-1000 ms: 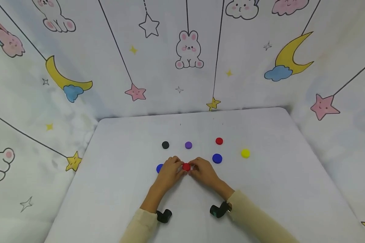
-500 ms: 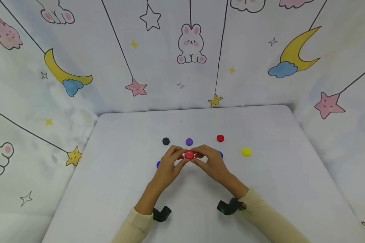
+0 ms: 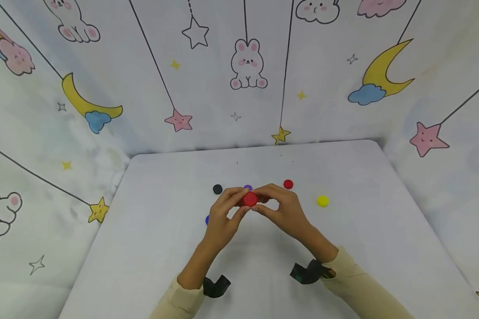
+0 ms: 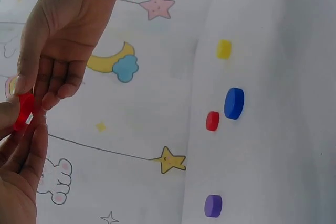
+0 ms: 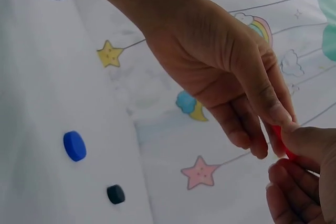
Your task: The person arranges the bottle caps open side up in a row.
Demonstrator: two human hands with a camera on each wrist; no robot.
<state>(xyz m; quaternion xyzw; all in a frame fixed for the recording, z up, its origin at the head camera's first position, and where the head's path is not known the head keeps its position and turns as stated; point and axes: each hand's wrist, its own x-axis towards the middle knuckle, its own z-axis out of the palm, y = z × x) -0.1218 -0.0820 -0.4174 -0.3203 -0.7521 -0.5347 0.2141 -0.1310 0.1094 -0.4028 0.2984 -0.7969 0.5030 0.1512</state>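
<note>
Both hands hold one red bottle cap [image 3: 249, 199] between them, raised over the white table. My left hand [image 3: 221, 217] pinches its left side between thumb and fingers, and my right hand [image 3: 287, 210] pinches its right side the same way. Seen from the left wrist, the cap [image 4: 24, 111] turns its edge to the camera. In the right wrist view the thumbs and fingers cover most of it, leaving a thin red strip [image 5: 283, 142].
On the white table [image 3: 163, 186] lie a black cap [image 3: 217, 189], a purple cap [image 3: 248, 188] partly hidden, another red cap [image 3: 288, 184] and a yellow cap [image 3: 322, 201]. One blue cap [image 5: 74, 146] is left of the hands; another [image 4: 234, 103] is beyond the right hand. Patterned cloth surrounds the table.
The red cap, low over the table one second ago, has been lifted up towards the head camera by both hands. The right hand now covers the blue cap on the right.
</note>
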